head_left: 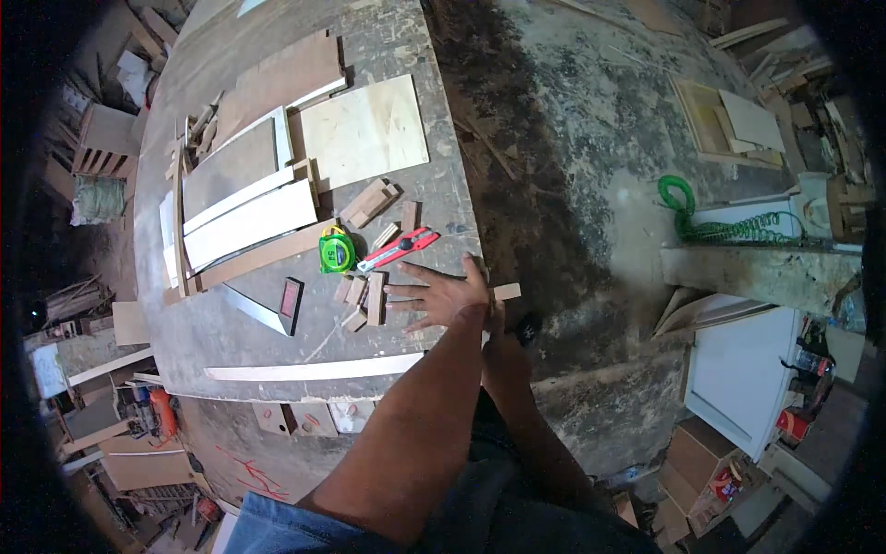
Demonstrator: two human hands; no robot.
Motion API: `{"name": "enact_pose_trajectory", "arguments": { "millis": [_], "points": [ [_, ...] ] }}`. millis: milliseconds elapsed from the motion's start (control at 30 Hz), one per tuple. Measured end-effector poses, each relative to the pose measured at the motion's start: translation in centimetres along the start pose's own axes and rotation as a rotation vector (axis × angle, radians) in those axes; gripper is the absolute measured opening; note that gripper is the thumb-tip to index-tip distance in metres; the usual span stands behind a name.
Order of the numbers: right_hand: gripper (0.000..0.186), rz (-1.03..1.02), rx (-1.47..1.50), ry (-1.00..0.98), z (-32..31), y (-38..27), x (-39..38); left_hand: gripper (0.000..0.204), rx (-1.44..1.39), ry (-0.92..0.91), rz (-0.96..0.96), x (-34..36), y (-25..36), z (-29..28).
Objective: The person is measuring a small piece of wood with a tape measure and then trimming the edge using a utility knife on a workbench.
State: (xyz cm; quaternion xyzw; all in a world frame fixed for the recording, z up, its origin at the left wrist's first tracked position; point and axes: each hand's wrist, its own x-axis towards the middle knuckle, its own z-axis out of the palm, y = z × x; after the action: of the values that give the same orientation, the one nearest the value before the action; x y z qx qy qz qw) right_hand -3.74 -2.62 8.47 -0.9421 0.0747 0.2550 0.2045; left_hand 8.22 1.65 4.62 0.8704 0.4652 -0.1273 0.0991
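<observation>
Although the left hand [449,297] shows plainly just below the center of the frame, its forearm covers much else. We record its fingers as spread, pointing left, the thumb angled upward; we cannot tell whether the palm presses on the worktable [332,342] or hovers. The fingertips lie just beside an upright-looking small wood block [376,298], next to which shorter offcuts [351,293] cluster.

The right hand [499,343], right of the left wrist, is mostly hidden behind it. We cannot tell whether its fingers pinch anything. A pale wood piece [507,292] juts out just above it, its left end hidden; contact is unclear. We note a small dark object [528,330] at the right hand's edge, its kind hard to make out.

Left of center, we see a green tape measure [337,250] and a red utility knife [400,248], both unobstructed. A try square [288,306] lies farther left, its blade slanting toward the upper left. In the lower middle, a long white strip [309,369] runs toward the left forearm, near which its right end becomes hard to follow. The blue sleeve [300,528] is cut off by the lower edge.
</observation>
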Motion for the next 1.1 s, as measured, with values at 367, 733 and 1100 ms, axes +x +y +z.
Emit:
{"name": "enact_pose_trajectory", "arguments": {
  "millis": [367,733,1100],
  "points": [
    [0.071,-0.036,0.202,0.108,3.6,3.2,0.1,0.111,-0.043,0.04,0.019,-0.8,0.6,0.1],
    [0.069,-0.09,-0.05,0.116,0.1,1.0,-0.8,0.114,-0.028,0.089,0.013,-0.4,0.3,0.2],
    [0.071,-0.308,0.219,0.478,0.2,1.4,-5.4,0.115,-0.046,0.007,0.014,-0.5,0.2,0.0]
  ]
}}
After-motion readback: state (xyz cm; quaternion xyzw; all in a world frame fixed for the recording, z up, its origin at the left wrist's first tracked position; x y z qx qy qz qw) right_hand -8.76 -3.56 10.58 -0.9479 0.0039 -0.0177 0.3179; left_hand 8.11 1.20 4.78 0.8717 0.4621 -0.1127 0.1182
